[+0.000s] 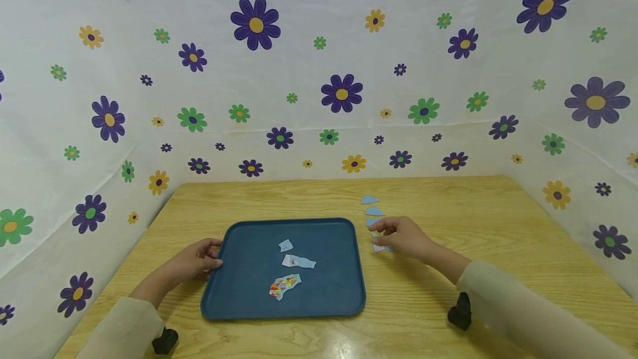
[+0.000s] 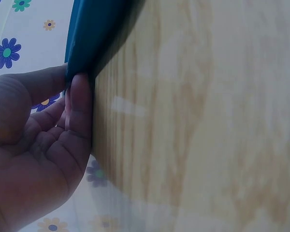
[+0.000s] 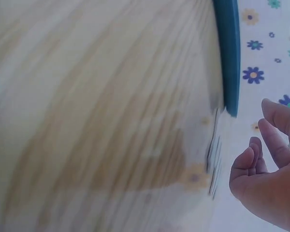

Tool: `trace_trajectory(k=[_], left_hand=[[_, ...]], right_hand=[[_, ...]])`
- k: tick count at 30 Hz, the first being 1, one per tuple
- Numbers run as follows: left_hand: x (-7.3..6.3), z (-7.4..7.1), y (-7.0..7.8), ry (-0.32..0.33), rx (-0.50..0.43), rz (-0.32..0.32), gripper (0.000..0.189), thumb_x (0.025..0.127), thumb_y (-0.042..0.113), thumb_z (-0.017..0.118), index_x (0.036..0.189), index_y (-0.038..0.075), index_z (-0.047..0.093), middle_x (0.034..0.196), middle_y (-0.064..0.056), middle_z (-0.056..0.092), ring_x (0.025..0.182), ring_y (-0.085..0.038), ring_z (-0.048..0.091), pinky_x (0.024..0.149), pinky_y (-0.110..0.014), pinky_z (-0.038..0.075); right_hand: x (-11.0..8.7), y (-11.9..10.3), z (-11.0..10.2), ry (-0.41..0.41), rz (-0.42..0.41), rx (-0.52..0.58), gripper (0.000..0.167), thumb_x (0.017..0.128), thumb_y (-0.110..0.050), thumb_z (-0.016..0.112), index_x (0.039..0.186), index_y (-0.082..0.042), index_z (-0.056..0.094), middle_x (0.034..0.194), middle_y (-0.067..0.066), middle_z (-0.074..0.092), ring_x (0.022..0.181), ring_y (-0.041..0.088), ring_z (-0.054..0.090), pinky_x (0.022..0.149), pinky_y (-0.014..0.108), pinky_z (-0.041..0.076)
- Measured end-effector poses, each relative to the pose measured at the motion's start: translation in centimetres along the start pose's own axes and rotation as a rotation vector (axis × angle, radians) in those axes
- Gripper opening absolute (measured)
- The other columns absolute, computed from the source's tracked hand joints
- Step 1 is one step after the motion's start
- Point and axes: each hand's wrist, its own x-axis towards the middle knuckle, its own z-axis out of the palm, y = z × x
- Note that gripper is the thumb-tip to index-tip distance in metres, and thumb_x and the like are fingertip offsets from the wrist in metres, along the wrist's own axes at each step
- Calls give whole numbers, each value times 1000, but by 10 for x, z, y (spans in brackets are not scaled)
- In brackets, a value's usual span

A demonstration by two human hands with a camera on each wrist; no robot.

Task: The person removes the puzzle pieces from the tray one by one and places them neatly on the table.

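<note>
My left hand (image 1: pixel 196 259) grips the left rim of a dark blue tray (image 1: pixel 239 303); in the left wrist view the thumb lies over the tray edge (image 2: pixel 82 43) and fingers are curled below it. Three irregular puzzle pieces lie apart on the tray: a small pale blue piece (image 1: pixel 286 246), a longer pale piece (image 1: pixel 299 261) and a multicoloured piece (image 1: pixel 284 286). Right of the tray, my right hand (image 1: pixel 406 237) hovers over a column of pieces, fingers loosely bent and holding nothing. It partly covers the nearer pieces, including a pale piece (image 1: pixel 381 248).
Beyond the right hand lie more light blue pieces, among them a far piece (image 1: pixel 369 199) and a second piece (image 1: pixel 374 211). The wooden table (image 1: pixel 448 204) ends at a white flower-print sheet (image 1: pixel 299 71) at the back and both sides.
</note>
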Motion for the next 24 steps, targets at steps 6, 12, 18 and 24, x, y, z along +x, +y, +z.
trace_trajectory(k=[6, 12, 18, 24], left_hand=[[-1, 0, 2, 0, 4, 4, 54, 96, 3, 59, 140, -12, 32, 99, -14, 47, 82, -24, 51, 67, -38, 48], [0, 0, 1, -1, 2, -2, 55, 95, 4, 60, 141, -11, 32, 100, -14, 47, 82, -24, 51, 68, -39, 48], [1, -2, 0, -14, 11, 2, 56, 96, 7, 61, 140, -11, 31, 99, -13, 45, 81, -23, 50, 67, -37, 47], [0, 0, 1, -1, -2, -7, 55, 95, 4, 60, 140, -11, 33, 99, -13, 45, 81, -24, 50, 66, -37, 47]], right_hand=[[2, -10, 10, -1, -1, 36, 25, 89, -10, 71, 111, 1, 69, 93, 6, 59, 86, 23, 51, 64, 30, 45], [5, -19, 24, -25, -39, 70, 27, 88, -11, 73, 111, 2, 68, 93, 7, 58, 84, 23, 51, 63, 30, 47], [12, -25, 43, -52, -91, 81, 29, 87, -13, 74, 112, 2, 68, 102, 13, 61, 86, 22, 52, 69, 32, 47], [20, -31, 65, -74, -111, 36, 29, 86, -15, 76, 112, -3, 70, 110, 11, 63, 90, 20, 54, 74, 33, 48]])
